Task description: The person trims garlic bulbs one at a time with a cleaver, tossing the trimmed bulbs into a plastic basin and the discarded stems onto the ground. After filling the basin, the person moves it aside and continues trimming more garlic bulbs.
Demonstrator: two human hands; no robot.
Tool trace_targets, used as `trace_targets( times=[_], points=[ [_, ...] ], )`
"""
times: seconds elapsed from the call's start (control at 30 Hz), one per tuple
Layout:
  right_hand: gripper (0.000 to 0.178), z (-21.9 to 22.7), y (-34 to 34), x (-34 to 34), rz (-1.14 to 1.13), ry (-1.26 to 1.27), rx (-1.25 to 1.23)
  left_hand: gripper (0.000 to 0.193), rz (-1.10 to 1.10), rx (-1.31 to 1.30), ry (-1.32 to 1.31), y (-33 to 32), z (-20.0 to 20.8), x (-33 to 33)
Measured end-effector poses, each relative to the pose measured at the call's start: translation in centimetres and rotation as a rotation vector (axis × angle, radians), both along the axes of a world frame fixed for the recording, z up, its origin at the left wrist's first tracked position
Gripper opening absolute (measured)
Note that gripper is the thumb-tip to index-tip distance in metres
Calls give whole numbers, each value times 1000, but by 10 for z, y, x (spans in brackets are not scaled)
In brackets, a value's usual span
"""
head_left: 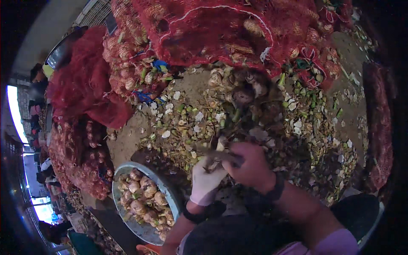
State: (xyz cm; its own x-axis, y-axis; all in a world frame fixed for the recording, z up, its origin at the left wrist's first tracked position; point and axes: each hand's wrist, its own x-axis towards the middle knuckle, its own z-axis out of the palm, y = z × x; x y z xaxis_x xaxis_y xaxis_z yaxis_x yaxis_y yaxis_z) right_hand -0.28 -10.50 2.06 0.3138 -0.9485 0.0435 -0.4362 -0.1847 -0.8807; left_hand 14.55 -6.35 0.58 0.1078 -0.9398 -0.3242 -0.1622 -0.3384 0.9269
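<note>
My left hand (206, 178), in a white glove, is closed around a pale garlic bulb (221, 143), mostly hidden by my fingers and the blade. My bare right hand (251, 165) grips a knife (214, 154), its blade lying across the bulb just above the gloved fingers. Both hands meet low over a layer of trimmings (187, 123), made up of cut green stems, roots and papery white skins. A round blue-grey basin (173, 199) of trimmed garlic bulbs (139, 207) stands to the left of my left forearm.
Red mesh sacks (204, 34) full of bulbs bank up at the far side. More stand at the left (72, 153), and another long sack (379, 127) lies at the right. Loose untrimmed bulbs (244, 87) lie before the far sacks. Other people (38, 74) are at the far left.
</note>
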Motion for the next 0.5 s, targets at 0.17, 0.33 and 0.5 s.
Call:
trace_targets(
  times=[0.17, 0.33, 0.5],
  points=[
    [30, -75, 0, -53, -114, 345, 228, 35, 131, -171, -819, 27, 72, 48],
    [27, -106, -12, -56, -395, 197, 450, 46, 18, -353, -1014, 7, 82, 70],
    [24, -81, -25, -59, -559, -248, 318, 63, -458, -398, -857, -149, -44, -19]
  ],
)
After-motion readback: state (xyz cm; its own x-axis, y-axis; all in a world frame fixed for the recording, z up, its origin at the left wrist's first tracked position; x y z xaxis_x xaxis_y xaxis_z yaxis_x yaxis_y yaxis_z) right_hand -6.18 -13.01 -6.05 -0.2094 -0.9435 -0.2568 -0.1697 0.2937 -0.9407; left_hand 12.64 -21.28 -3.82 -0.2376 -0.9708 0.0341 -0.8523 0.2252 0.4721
